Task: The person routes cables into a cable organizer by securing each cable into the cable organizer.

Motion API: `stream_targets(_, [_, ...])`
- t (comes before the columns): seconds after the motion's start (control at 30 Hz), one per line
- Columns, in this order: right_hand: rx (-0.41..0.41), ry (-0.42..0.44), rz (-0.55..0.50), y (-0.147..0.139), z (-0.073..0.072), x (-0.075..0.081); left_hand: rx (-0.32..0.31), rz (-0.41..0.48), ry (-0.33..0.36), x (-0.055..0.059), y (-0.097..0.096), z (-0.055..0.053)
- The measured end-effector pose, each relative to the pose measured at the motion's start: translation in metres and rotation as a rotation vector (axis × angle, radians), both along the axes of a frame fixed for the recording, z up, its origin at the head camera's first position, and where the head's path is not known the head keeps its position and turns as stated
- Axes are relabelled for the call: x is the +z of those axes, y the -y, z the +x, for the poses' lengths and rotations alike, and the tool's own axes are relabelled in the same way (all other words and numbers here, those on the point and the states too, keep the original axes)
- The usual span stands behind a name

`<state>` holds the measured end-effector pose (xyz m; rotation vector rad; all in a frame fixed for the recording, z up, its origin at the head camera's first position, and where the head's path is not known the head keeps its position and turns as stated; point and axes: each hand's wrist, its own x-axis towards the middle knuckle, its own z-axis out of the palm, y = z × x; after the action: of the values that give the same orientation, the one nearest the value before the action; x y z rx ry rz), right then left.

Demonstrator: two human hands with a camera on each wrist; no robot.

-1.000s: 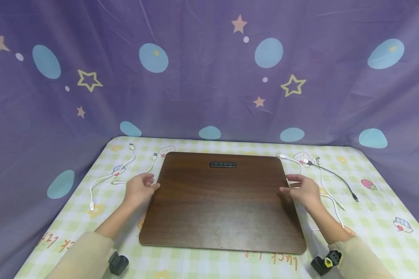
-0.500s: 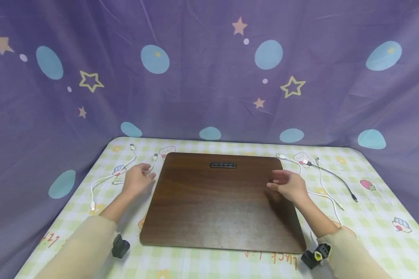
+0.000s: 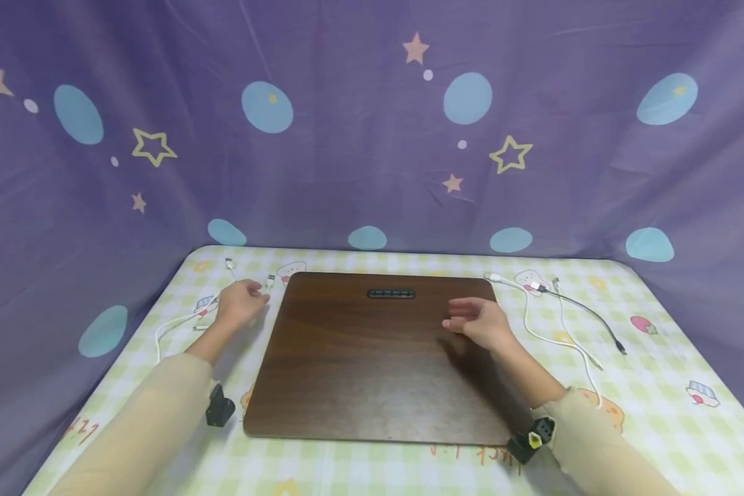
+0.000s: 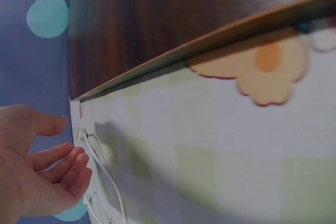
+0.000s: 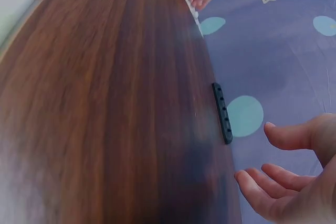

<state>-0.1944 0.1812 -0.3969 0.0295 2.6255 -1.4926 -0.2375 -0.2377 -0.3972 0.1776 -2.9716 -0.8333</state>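
My left hand [image 3: 240,303] hovers beside the far left part of a brown wooden board [image 3: 372,372], fingertips close to the USB plug [image 3: 270,280] of a white charging cable. In the left wrist view its fingers are loosely bent with nothing between them, and the white cable [image 4: 107,174] runs beyond them. My right hand [image 3: 480,325] is over the board's right side, thumb and fingers apart, holding nothing. Near the board's far edge sits a small black cable holder [image 3: 391,293] with several slots, which the right wrist view shows too, left of the right hand [image 5: 294,177].
Another white cable [image 3: 173,322] lies at the left, partly hidden by the left hand and forearm. Right of the board lie a thick white cable [image 3: 542,337], a thinner white one [image 3: 568,331] and a short black one [image 3: 585,308]. A checked cloth [image 3: 669,386] covers the table.
Both hands have left the board's side edges. The left has moved forward toward the white cable's plug, and the right has moved inward over the board. The board stays in place.
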Motion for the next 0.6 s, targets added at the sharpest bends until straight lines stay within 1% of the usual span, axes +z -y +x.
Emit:
stream_targets(0.13, [0.014,0.028,-0.049,0.011,-0.002,0.000,-0.018,-0.015,0.046,-0.001,-0.001,-0.009])
stream_targets(0.23, [0.034,0.047,-0.088,0.025,-0.005,0.001,-0.014,-0.035,0.078,-0.002,0.000,-0.015])
stream_targets(0.3, [0.050,0.063,-0.122,0.036,-0.007,0.003,-0.008,-0.048,0.087,-0.002,0.001,-0.019])
stream_targets(0.43, [0.070,0.091,-0.181,0.056,-0.011,0.008,0.013,-0.067,0.099,-0.003,0.001,-0.028])
stream_targets(0.5, [0.079,0.108,-0.207,0.063,-0.013,0.010,0.031,-0.058,0.109,-0.003,-0.001,-0.031])
stream_targets(0.6, [0.090,0.131,-0.241,0.076,-0.017,0.012,0.071,-0.019,0.116,-0.004,-0.001,-0.033])
